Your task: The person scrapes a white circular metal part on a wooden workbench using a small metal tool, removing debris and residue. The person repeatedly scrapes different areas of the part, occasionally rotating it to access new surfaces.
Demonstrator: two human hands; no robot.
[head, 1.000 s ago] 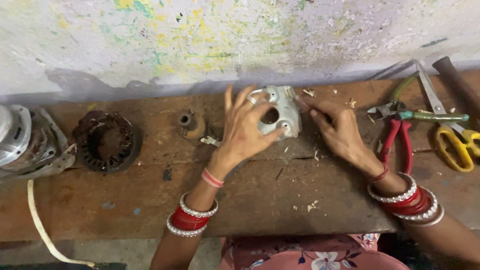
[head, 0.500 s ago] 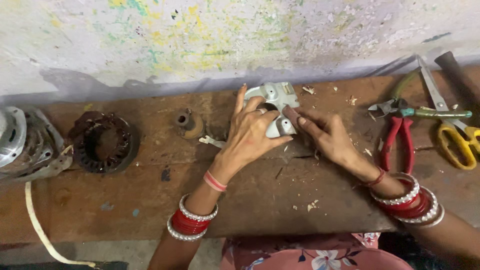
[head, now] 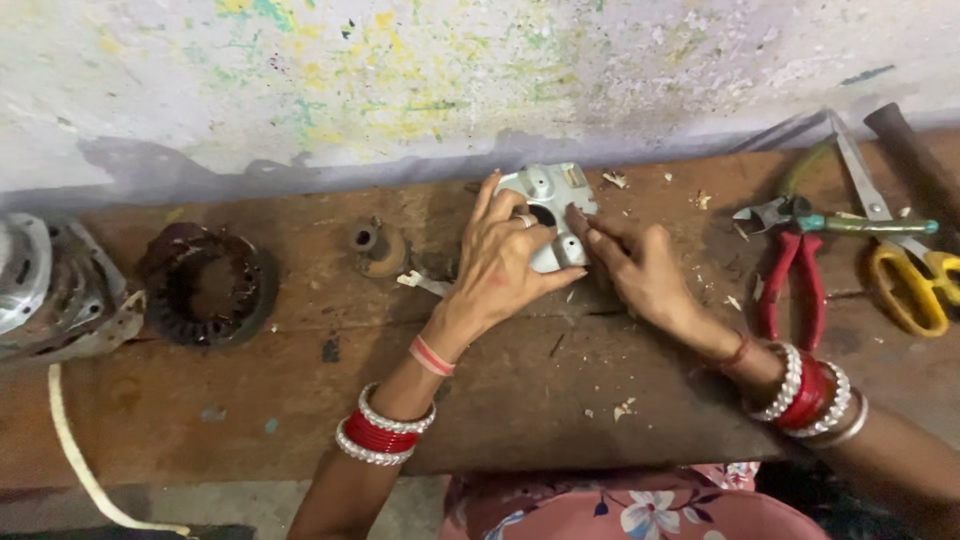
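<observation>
L hand (head: pixel 505 262) fingers clamp grey metal motor cover (head: pixel 548 196) flat on wooden bench (head: pixel 300 400), frame centre, steadying it. R hand (head: pixel 640 270) fingertips together, pressing cover's right edge.

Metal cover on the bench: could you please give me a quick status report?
Left hand laid over the grey metal cover, right hand fingertips at its edge. Cover flat on the wooden bench. Pliers and scissors off right, apart.

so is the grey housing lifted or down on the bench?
Down on the bench: the grey housing lies flat on the wooden bench, left hand pressed over it, right hand at its edge.
</observation>
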